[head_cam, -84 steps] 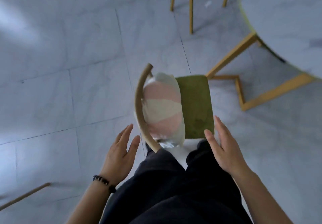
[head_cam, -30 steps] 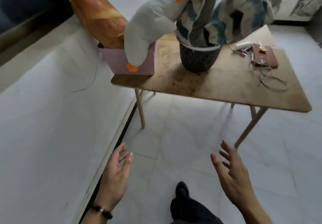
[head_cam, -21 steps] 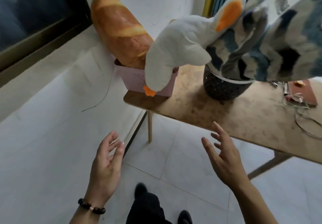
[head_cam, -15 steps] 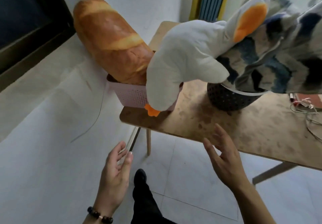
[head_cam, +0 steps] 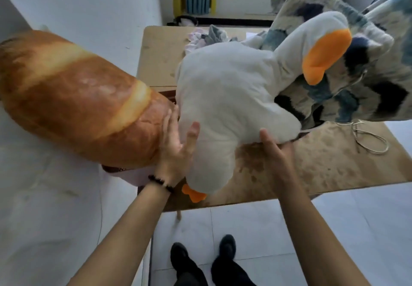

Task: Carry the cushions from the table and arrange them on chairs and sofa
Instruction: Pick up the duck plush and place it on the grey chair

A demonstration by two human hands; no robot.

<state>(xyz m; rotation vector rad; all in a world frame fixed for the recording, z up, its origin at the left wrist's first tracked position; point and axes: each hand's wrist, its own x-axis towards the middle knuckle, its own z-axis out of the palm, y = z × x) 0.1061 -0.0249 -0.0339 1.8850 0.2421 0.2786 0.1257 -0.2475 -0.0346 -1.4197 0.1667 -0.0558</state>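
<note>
A white goose-shaped cushion with an orange beak and feet hangs over the front of the wooden table. My left hand presses against its left side, fingers slid between it and a big bread-shaped cushion. My right hand grips the goose's underside on the right, thumb on top. Blue-and-cream patterned cushions lean behind the goose at the right. The bread cushion stands in a pink basket, mostly hidden.
A white wall runs close along the left. Loose cables lie on the table's right part. Crumpled cloth sits at the table's far end. White tiled floor spreads below, with my black shoes by the table edge.
I have stepped up to the table. Both hands, open and free half a second ago, have reached forward and closed on the white goose cushion from either side.
</note>
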